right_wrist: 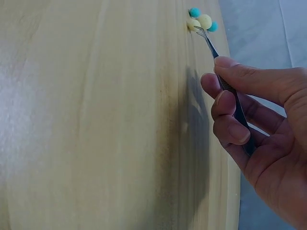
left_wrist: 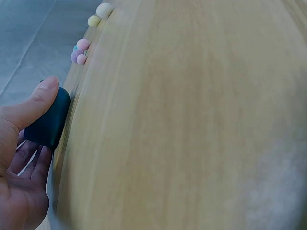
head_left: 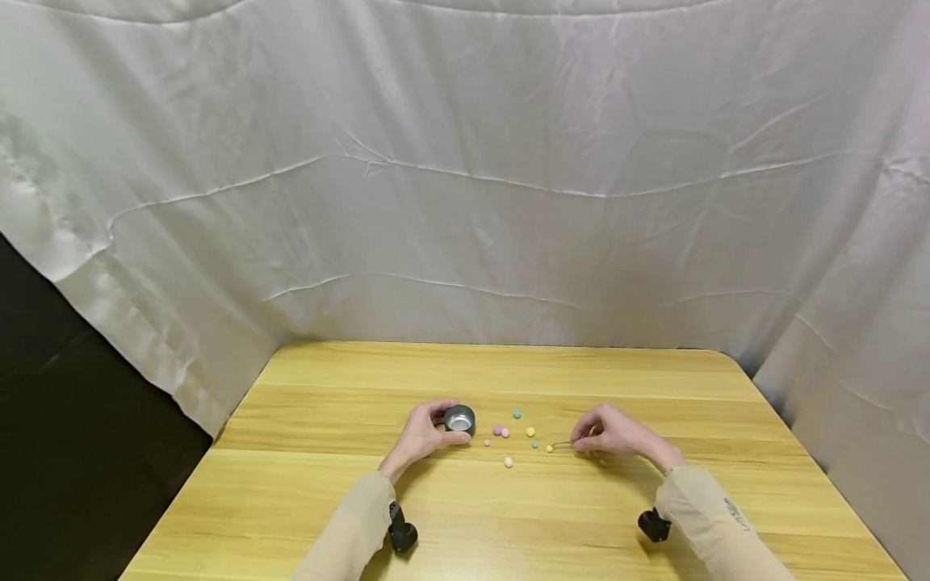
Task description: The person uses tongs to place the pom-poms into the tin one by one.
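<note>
My left hand (head_left: 421, 438) holds a small round dark cup (left_wrist: 49, 117) at its side, thumb on the near side and fingers round the far side. The cup stands on the table, its silvery inside facing up in the head view. Between thumb and fingers, my right hand (head_left: 616, 431) grips a pair of slim metal tweezers (right_wrist: 211, 47). Their bent, slightly parted tips are right at a small yellow ball (right_wrist: 193, 24). Beside that ball are a larger yellow ball (head_left: 530, 432) and a small teal ball (head_left: 535, 444).
More small balls lie between the hands: a teal one (head_left: 517, 413) farther back, a purple one (head_left: 497, 431), pink ones (head_left: 504, 432) close to it, and a cream one (head_left: 508, 462) nearer me. Pale curtains (head_left: 465, 242) hang behind the wooden table (head_left: 508, 532).
</note>
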### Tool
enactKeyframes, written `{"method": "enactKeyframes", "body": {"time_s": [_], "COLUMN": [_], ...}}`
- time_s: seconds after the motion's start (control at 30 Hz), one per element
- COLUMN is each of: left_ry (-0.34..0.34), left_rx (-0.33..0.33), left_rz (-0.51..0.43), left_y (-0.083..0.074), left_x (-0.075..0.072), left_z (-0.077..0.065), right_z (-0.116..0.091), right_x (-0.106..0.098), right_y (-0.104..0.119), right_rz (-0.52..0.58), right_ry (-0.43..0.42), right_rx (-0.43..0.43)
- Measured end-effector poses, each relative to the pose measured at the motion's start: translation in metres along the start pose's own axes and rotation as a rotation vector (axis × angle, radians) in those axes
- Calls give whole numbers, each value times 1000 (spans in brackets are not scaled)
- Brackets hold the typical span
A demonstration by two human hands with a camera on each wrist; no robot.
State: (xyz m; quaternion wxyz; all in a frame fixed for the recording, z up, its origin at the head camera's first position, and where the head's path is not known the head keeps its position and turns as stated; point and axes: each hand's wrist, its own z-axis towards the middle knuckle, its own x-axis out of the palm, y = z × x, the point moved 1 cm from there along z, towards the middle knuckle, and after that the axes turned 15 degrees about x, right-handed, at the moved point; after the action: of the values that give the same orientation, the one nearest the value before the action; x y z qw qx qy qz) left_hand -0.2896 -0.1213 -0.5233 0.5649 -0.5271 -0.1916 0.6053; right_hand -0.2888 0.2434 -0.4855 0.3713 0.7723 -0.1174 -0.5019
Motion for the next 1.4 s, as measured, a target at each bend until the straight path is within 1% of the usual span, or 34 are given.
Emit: {"method": "enactKeyframes", "body": {"time_s": [0.4,0.6,0.9,1.13,1.4], "left_ry": [0,1,-3,0,1], "left_rx": [-1,-7,-8,-8,-12], "left_rz": [-5,-10,-13,-16,-19], "left_y": [0,-1,-1,-2,-2], "left_x": [0,0,0,1,0], "left_z": [0,-1,0,0,0], "right_z": [1,2,2,3,3], "right_x": [-2,0,1,2,0], "right_y": [-1,-1,-4,-4,-2], "right_rz": [-5,-8,-19,-3,-16], "right_ry": [0,0,4,15,-17], "right_rx": [-10,-36,4,26,4]}}
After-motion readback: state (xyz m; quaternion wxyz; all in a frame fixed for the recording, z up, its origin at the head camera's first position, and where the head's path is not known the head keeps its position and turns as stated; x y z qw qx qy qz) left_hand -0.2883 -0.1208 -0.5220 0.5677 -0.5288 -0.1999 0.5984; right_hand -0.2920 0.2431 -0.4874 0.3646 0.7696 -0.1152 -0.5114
